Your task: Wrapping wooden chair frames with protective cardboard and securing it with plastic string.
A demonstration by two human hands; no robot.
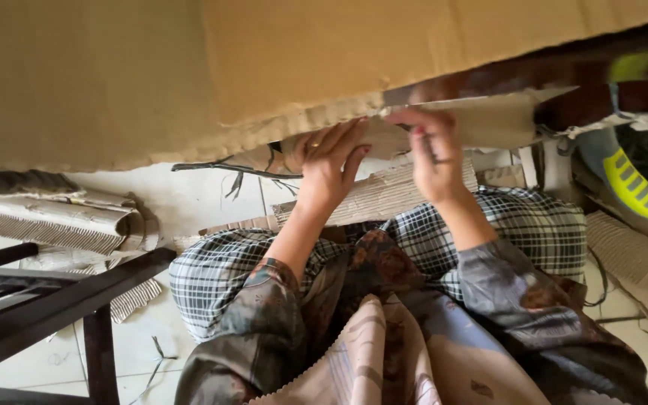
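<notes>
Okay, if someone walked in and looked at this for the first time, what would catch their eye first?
Probably the big brown cardboard sheet filling the top of the view, its corrugated edge torn. Just under it, mid-frame, the left hand and right hand work at that edge above a checked cloth over the lap. Cardboard scraps litter the tiled floor at left.

A large brown cardboard sheet (pixel 189 67) is held up above the plaid lap, its corrugated torn lower edge exposed. A paler peeled paper layer (pixel 481 120) hangs just beneath its right part.
</notes>
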